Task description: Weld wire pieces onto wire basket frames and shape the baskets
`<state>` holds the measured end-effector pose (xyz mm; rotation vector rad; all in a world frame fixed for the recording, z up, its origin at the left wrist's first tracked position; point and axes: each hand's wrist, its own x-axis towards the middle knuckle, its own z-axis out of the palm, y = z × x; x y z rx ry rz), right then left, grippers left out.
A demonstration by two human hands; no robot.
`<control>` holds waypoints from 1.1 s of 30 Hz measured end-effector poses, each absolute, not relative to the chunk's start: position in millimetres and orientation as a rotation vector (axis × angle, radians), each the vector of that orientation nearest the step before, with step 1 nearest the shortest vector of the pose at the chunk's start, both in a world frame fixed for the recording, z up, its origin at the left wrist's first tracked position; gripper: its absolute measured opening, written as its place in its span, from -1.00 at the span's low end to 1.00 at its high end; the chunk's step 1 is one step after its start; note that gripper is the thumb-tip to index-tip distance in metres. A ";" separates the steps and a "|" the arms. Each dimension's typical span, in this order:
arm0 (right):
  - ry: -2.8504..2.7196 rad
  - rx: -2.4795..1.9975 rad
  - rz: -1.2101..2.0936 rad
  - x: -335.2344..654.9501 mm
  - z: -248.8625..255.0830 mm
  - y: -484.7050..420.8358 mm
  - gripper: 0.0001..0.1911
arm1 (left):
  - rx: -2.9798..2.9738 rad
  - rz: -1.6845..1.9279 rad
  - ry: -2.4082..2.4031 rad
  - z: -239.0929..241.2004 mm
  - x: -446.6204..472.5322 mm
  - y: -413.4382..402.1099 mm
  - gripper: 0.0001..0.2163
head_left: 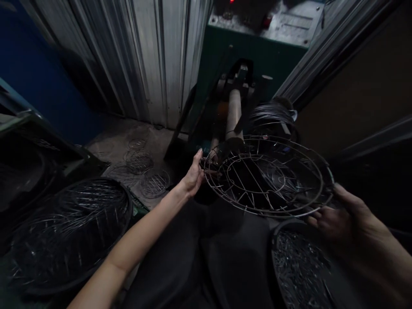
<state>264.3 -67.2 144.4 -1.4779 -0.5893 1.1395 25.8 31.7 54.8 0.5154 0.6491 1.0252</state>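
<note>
The left forearm reaches up and forward from the lower edge, and its left hand (193, 175) closes around the left rim of a round wire frame (257, 180), thumb pointing up. The right hand (347, 214) comes in from the right, thumb over the opposite rim and fingers curled below, gripping it too. The frame hangs between both hands, above the dark-clad lap (193, 257), overlapping the end of a metal cylinder (234, 112) in view; I cannot tell whether they touch. The cylinder juts from a green machine (257, 58) beside a corrugated wall (154, 56). Wire rounds (154, 182) lie on the grey floor (112, 128); a wire-filled tub (131, 206) stands left, a bucket (274, 244) of metal pieces right.
</note>
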 end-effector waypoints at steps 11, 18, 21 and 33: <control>-0.398 -1.387 1.171 269.5 94.0 -80.7 -0.62 | 0.729 1.203 0.764 46.8 32.9 31.4 -0.59; -0.466 -1.415 1.180 268.8 93.8 -78.3 -0.61 | 0.754 1.225 0.736 49.7 33.0 36.1 -0.63; -0.464 -1.389 1.196 269.8 88.0 -76.2 -0.61 | 0.731 1.208 0.757 46.3 33.3 38.3 -0.66; -0.479 -1.430 1.167 272.5 81.3 -77.4 -0.60 | 0.759 1.143 0.723 50.9 30.6 39.4 -0.64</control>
